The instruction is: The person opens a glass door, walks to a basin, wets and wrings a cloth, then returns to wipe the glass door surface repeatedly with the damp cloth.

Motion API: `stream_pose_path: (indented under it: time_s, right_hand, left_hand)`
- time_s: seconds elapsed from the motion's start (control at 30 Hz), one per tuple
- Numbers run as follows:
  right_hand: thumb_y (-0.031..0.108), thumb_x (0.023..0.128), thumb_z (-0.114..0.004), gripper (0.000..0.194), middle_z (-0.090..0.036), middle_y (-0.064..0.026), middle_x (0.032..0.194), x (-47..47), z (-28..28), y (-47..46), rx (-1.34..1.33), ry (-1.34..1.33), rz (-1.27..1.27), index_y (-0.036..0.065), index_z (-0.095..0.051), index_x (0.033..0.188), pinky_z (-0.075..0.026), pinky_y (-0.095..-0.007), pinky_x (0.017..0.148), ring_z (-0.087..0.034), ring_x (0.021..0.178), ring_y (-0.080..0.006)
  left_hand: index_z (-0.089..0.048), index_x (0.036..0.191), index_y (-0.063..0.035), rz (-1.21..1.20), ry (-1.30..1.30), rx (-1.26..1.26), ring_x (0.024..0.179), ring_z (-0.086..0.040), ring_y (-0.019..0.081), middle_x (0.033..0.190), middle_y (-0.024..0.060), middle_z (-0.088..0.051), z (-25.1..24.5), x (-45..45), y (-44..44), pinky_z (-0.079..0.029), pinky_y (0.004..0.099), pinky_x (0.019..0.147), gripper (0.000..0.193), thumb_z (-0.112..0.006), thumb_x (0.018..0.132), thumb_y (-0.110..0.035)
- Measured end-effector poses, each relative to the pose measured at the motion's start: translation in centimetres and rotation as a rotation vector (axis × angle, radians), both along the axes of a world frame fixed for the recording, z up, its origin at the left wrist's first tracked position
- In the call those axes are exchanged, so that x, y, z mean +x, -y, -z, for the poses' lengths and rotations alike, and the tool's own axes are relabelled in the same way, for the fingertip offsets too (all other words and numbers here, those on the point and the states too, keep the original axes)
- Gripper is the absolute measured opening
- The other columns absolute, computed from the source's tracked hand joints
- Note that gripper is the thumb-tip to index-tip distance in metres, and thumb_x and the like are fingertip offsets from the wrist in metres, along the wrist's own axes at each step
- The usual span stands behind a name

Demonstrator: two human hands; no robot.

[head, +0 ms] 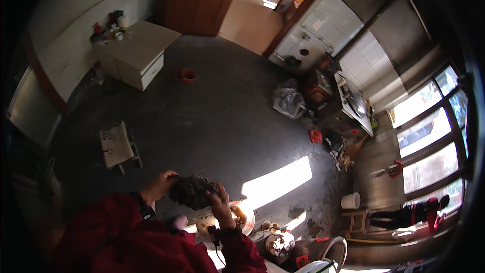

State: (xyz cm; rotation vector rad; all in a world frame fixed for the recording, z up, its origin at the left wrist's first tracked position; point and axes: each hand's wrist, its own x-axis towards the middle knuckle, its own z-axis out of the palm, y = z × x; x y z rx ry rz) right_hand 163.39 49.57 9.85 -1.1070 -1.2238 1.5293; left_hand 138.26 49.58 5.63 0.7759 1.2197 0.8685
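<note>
My left hand point(158, 187) grips the left end of a dark, crumpled bundle point(192, 193), which looks like wet cloth. My right hand point(222, 205) holds its other end, with the thumb lying on top. The bundle hangs between both hands in front of my red sleeves. Partly behind my right hand, a round bucket or basin point(250, 222) with a pale rim stands on the floor in sunlight. What it contains is not clear in the glare.
A low folding stool point(119, 147) stands to the left, beyond it a cabinet point(142, 45) and a red pot point(188, 75). To the right are a stove point(333, 98), a plastic bag point(288, 99) and a white bucket point(351, 200). Another person point(413, 213) is at the windows by a wooden stool point(356, 221).
</note>
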Motion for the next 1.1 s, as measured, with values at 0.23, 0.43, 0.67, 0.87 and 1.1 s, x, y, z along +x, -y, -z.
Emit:
stream_pose_path:
  time_s: [0.23, 0.43, 0.67, 0.87, 1.1]
  right_hand:
    - [0.034, 0.095, -0.06, 0.054, -0.064, -0.0105, 0.121, -14.2, 1.8, -2.6, -0.42, -0.4, -0.494, -0.004, -0.052, 0.132, -0.045, -0.0314, 0.097, -0.058, 0.112, -0.019]
    - [0.026, 0.099, -0.059, 0.036, -0.065, -0.001, 0.102, -24.7, 1.5, -5.9, -0.226, 0.063, -0.61, 0.0, -0.059, 0.123, -0.047, -0.0276, 0.079, -0.057, 0.09, -0.011]
    - [0.02, 0.097, -0.061, 0.023, -0.061, 0.0009, 0.08, -35.8, -0.4, -8.1, -0.063, 0.104, -0.545, 0.002, -0.06, 0.111, -0.041, -0.024, 0.056, -0.054, 0.069, -0.0068]
    - [0.021, 0.098, -0.058, 0.036, -0.067, -0.011, 0.105, -40.7, 2.3, -12.4, -0.122, 0.103, -0.526, -0.007, -0.057, 0.12, -0.052, -0.0296, 0.075, -0.063, 0.088, -0.0162]
    - [0.028, 0.098, -0.061, 0.048, -0.063, -0.0169, 0.118, -48.6, 5.4, -16.5, -0.299, 0.191, -0.691, 0.001, -0.048, 0.135, -0.062, -0.0449, 0.069, -0.068, 0.092, -0.0283]
  left_hand:
    - [-0.056, 0.129, -0.0054, 0.053, 0.459, 0.195, 0.105, -0.065, 0.0204, 0.122, 0.0092, -0.065, -0.5, -7.7, 4.9, -0.052, 0.0389, 0.094, 0.035, -0.052, 0.101, -0.027]
    - [-0.061, 0.122, -0.0052, -0.069, 0.815, -0.148, 0.101, -0.066, 0.0169, 0.115, 0.0081, -0.068, 1.6, -18.6, 4.1, -0.054, 0.0355, 0.094, 0.031, -0.047, 0.105, -0.028]
    - [-0.063, 0.117, -0.0012, -0.51, 0.321, -0.18, 0.095, -0.064, 0.0145, 0.106, 0.0076, -0.067, -0.7, -31.9, 4.4, -0.053, 0.0312, 0.083, 0.026, -0.052, 0.103, -0.02]
    - [-0.066, 0.111, -0.005, -0.761, 0.415, -0.12, 0.095, -0.061, 0.0133, 0.101, 0.0008, -0.066, -2.3, -37.2, 3.5, -0.05, 0.0315, 0.082, 0.022, -0.064, 0.098, -0.022]
    - [-0.067, 0.112, -0.0058, -0.808, 0.462, 0.077, 0.093, -0.059, 0.0087, 0.099, -0.0039, -0.066, -3.3, -41.0, 4.6, -0.045, 0.0269, 0.085, 0.02, -0.065, 0.096, -0.018]
